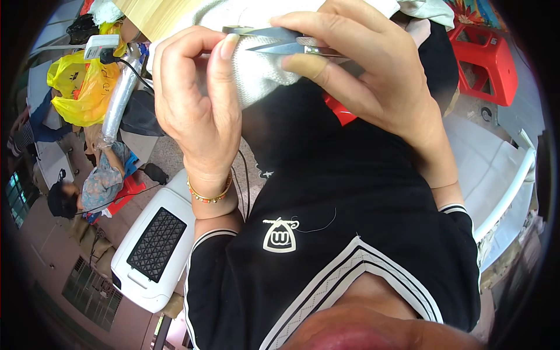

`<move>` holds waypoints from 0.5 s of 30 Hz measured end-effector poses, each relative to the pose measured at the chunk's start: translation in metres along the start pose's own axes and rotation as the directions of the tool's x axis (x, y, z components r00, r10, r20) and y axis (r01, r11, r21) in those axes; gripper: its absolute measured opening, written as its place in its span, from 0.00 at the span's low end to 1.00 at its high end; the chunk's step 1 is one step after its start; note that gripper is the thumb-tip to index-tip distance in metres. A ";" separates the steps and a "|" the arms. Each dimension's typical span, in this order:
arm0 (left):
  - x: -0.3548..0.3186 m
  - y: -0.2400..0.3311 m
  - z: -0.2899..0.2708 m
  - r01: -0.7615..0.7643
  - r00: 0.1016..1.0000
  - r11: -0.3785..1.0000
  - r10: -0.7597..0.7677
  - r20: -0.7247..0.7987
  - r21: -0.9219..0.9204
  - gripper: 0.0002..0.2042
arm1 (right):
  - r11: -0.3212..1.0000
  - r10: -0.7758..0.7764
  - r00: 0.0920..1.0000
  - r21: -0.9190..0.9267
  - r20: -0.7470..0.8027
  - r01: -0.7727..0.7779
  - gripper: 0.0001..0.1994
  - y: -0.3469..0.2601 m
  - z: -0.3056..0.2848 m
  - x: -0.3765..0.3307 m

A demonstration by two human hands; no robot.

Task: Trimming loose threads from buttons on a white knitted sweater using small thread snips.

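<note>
A person's right hand (pixel 373 76) grips a pair of small metal thread snips (pixel 280 42) near the top of the frame, fingers (pixel 326 26) curled over the blades' handle end, a tan bandage wrapped on one finger. The left hand (pixel 195 99), a gold and orange beaded bracelet (pixel 209 195) on its wrist, pinches a piece of white knitted fabric (pixel 256 73) between thumb and forefinger, right beside the snips' tips. The fabric sits between both hands, held up above the wearer's black shirt (pixel 350 221), which carries a white badge-shaped emblem on the chest and white stripes at collar and sleeves.

At upper left, yellow plastic bags (pixel 84 87) lie bunched, their contents hidden, next to a long roll wrapped in clear film (pixel 119 96). A white rectangular device (pixel 100 44) with a cable lies just above them. Lower left, a white machine housing with a black grille panel (pixel 154 248) stands on the floor. A red plastic stool (pixel 487 61) is at upper right. Another person in patterned clothing (pixel 96 184) sits at far left.
</note>
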State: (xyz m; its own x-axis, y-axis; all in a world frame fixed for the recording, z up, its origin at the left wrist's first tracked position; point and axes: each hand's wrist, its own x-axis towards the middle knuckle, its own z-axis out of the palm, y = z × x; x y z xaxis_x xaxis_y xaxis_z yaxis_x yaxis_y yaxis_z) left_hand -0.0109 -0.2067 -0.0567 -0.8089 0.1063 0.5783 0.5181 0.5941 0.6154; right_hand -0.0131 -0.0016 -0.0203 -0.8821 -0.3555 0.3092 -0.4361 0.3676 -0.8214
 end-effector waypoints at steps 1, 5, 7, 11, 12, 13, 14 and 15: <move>0.000 -0.001 0.001 -0.003 1.000 1.000 0.003 0.004 0.000 0.04 | 1.000 0.001 1.000 0.001 -0.004 -0.001 0.18 -0.001 0.000 0.001; -0.002 -0.002 0.001 0.018 0.999 0.999 -0.019 -0.032 -0.032 0.04 | 0.997 -0.003 1.000 -0.078 -0.009 0.002 0.18 -0.002 0.003 0.003; -0.003 -0.003 0.001 0.038 0.999 0.999 -0.039 -0.033 -0.039 0.04 | 0.996 0.006 1.000 -0.088 -0.009 -0.007 0.18 -0.001 0.005 0.003; -0.006 -0.002 0.004 0.022 0.996 0.997 -0.028 -0.083 -0.076 0.04 | 0.989 -0.040 0.999 -0.144 -0.025 0.036 0.17 0.004 0.009 0.000; -0.007 -0.001 0.005 0.019 0.994 0.996 -0.028 -0.104 -0.082 0.04 | 0.985 -0.065 0.997 -0.163 -0.030 0.060 0.17 0.005 0.010 0.000; -0.008 -0.001 0.007 0.016 0.994 0.997 -0.024 -0.103 -0.081 0.04 | 0.985 -0.067 0.997 -0.163 -0.034 0.061 0.17 0.004 0.010 0.000; -0.010 0.000 0.008 0.014 0.992 0.996 -0.025 -0.127 -0.088 0.05 | 0.987 -0.053 0.998 -0.152 -0.039 0.046 0.17 0.003 0.011 0.000; -0.011 0.000 0.008 0.013 0.988 0.995 -0.027 -0.151 -0.095 0.05 | 0.990 -0.038 0.998 -0.141 -0.045 0.032 0.17 0.001 0.011 -0.001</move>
State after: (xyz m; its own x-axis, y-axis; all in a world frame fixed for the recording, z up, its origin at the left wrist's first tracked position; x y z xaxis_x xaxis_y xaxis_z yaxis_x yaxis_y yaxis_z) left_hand -0.0046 -0.2013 -0.0673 -0.7712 -0.0313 0.6358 0.5318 0.5172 0.6706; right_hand -0.0113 -0.0103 -0.0269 -0.8718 -0.3306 0.3615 -0.4846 0.4736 -0.7354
